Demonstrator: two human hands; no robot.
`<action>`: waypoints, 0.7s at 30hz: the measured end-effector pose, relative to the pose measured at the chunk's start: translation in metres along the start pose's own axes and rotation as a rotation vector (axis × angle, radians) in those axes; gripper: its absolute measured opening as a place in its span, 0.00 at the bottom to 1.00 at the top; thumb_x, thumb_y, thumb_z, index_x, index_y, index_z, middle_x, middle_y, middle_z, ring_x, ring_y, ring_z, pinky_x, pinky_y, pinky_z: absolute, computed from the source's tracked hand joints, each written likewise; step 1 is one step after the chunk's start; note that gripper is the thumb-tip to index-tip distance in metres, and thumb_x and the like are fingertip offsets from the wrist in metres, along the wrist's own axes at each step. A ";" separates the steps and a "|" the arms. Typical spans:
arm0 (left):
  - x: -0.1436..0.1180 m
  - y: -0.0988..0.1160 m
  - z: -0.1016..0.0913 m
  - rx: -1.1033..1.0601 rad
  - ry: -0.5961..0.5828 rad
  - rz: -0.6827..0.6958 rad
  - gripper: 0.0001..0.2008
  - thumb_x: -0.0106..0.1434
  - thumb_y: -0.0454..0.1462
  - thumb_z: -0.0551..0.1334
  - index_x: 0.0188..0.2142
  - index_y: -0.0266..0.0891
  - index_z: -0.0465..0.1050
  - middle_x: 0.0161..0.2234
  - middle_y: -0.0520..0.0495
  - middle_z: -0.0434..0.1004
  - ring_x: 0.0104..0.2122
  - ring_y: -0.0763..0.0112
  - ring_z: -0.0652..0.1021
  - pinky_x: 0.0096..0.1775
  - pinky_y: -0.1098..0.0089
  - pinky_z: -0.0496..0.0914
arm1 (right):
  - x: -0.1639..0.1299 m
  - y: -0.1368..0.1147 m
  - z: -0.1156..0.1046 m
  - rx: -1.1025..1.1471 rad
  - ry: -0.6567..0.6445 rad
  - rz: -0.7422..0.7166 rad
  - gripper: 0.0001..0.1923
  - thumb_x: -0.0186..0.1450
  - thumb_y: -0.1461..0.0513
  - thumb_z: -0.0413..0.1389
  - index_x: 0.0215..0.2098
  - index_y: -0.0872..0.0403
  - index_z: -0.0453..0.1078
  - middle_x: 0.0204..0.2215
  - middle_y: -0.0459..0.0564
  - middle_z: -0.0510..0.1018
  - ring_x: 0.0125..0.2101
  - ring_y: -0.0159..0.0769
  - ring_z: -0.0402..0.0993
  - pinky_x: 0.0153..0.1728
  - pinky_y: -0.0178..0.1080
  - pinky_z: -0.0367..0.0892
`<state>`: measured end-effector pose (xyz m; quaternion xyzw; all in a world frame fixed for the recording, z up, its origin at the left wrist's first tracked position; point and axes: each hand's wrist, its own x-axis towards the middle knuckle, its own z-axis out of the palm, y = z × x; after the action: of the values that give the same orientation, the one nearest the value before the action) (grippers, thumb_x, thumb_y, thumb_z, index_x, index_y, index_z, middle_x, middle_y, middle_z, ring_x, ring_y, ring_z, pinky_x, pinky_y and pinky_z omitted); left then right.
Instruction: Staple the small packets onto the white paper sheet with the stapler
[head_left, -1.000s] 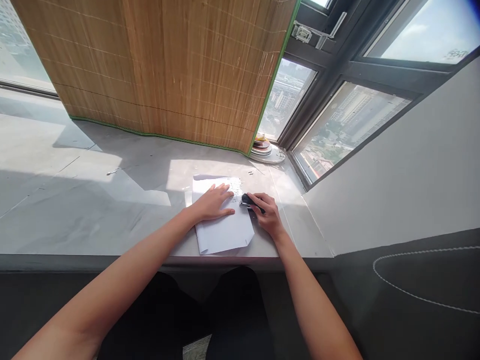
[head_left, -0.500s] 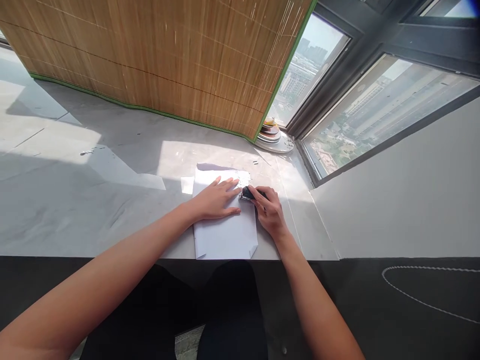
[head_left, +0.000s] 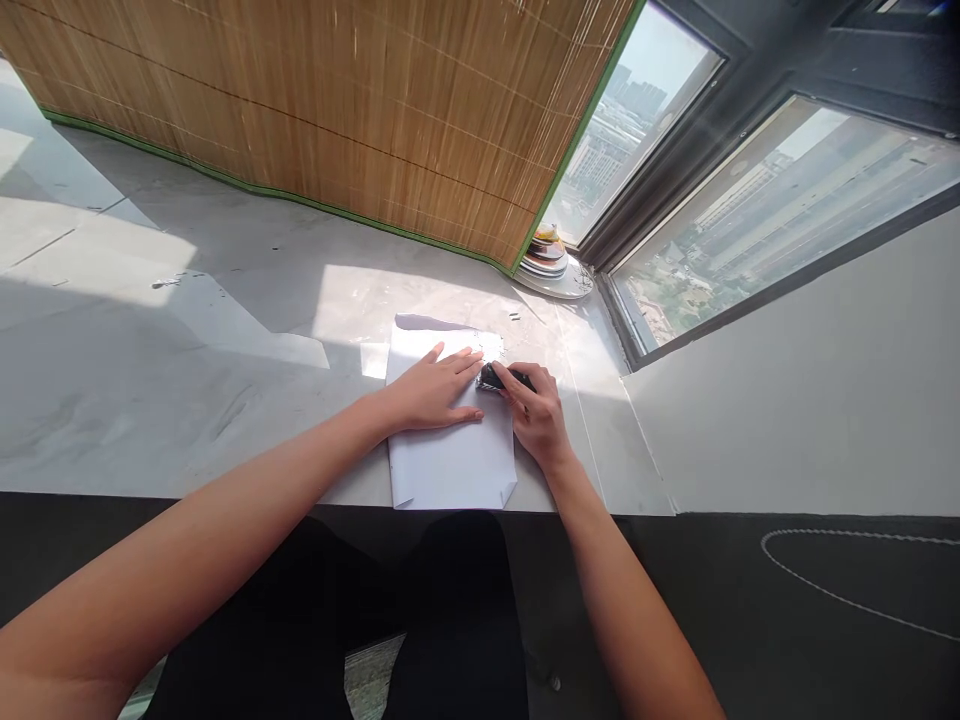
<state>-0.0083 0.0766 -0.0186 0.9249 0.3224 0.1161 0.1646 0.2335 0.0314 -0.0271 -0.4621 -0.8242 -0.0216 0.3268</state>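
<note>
White sheets of paper [head_left: 450, 465] lie on the pale marbled ledge, their lower corners turned up. Flat across the upper half of the paper rests my left hand [head_left: 436, 392], fingers spread and pointing right. My right hand [head_left: 541, 415] is closed around a small black stapler [head_left: 504, 377], whose front end sits over the right part of the paper, close to my left fingertips. Small dark marks or bits, perhaps staples, dot the paper's upper right corner. The tip of the stapler against the sheet is too small to make out clearly.
A bamboo blind [head_left: 322, 110] with green edging hangs over the ledge [head_left: 255, 440]. In the corner by the windows stands a stack of plates [head_left: 551, 265]. A white wall [head_left: 795, 400] bounds the right side. Small scraps [head_left: 166, 283] lie at the left.
My head view has shifted slightly. The stapler and my right hand have moved a little relative to the paper; my left hand stays flat with its fingers drawn slightly closer together.
</note>
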 end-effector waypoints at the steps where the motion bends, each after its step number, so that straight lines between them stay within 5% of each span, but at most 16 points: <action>1: 0.000 0.000 0.000 0.002 0.000 0.000 0.40 0.74 0.58 0.53 0.76 0.39 0.51 0.76 0.36 0.50 0.76 0.52 0.51 0.73 0.46 0.41 | 0.000 0.000 0.000 -0.009 -0.003 -0.001 0.32 0.74 0.69 0.52 0.70 0.35 0.65 0.52 0.51 0.75 0.48 0.42 0.73 0.51 0.47 0.68; 21: 0.000 -0.001 0.002 -0.018 0.026 0.007 0.39 0.74 0.58 0.55 0.74 0.38 0.56 0.75 0.36 0.53 0.75 0.49 0.54 0.73 0.45 0.41 | 0.002 -0.016 0.001 -0.206 -0.111 0.021 0.41 0.66 0.75 0.52 0.68 0.31 0.67 0.54 0.49 0.77 0.53 0.48 0.69 0.56 0.54 0.55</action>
<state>-0.0086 0.0771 -0.0206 0.9230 0.3202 0.1316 0.1682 0.2196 0.0243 -0.0229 -0.5025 -0.8295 -0.0771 0.2315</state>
